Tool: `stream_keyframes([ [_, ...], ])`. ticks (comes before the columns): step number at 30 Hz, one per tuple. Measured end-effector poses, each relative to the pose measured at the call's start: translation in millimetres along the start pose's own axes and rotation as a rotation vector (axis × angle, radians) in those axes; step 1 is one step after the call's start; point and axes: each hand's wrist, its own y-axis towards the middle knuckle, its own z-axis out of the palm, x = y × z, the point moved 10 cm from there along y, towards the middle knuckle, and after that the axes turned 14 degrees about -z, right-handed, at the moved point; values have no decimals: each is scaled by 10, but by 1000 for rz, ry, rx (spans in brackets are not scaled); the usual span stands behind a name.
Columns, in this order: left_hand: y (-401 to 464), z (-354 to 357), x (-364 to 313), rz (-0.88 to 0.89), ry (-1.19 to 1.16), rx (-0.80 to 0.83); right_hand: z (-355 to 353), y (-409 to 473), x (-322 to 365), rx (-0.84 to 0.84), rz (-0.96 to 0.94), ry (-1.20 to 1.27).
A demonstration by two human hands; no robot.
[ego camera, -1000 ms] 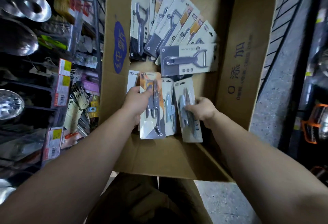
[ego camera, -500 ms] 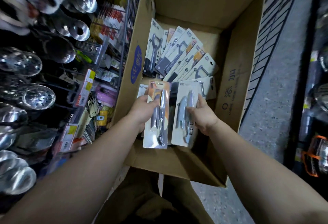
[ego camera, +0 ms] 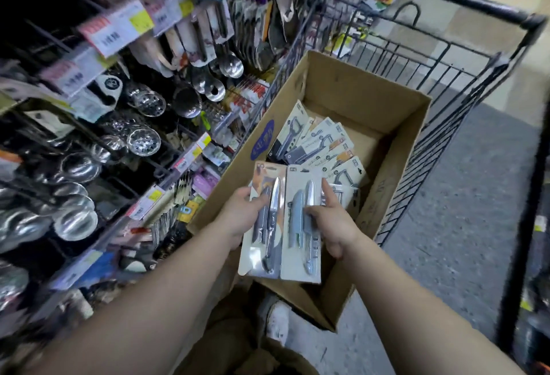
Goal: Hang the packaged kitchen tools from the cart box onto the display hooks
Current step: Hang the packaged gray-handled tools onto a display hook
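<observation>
While the left hand (ego camera: 238,217) grips an orange-backed knife pack (ego camera: 263,223), the right hand (ego camera: 333,226) grips a white-backed knife pack (ego camera: 300,226). Both packs sit at 6 o'clock over the brown cardboard box (ego camera: 372,101)

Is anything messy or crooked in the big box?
A little. The grey-and-white carded kitchen tools left in the brown cardboard box lie fanned and overlapping at different angles, not in a straight stack. Nothing looks torn or spilled. The left hand and right hand each hold a pack level.

Brown box (ego camera: 366,98), blue oval logo (ego camera: 262,144)
</observation>
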Motion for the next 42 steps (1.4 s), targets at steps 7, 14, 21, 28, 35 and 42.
stream_keyframes([
  [7, -614, -460, 77, 104, -154, -158, 347, -164, 273, 113, -63, -94],
  [14, -1207, -1285, 238, 141, -429, -253, 1259, -271, 730, 332, -264, -243],
  [21, -1945, -2131, 559, 215, -639, -345, 2532, -707, 1053, 618, -445, -267],
  [28, -2728, -3166, 983, 353, -728, -539, 3677, -1367, 1203, 782, -563, -289],
  [35, -3468, -4070, 1388, 515, -770, -612, 4832, -2150, 1331, 896, -694, -249],
  [42, -4078, -4883, 1926, 579, -758, -715, 5774, -2897, 1256, 964, -762, -231],
])
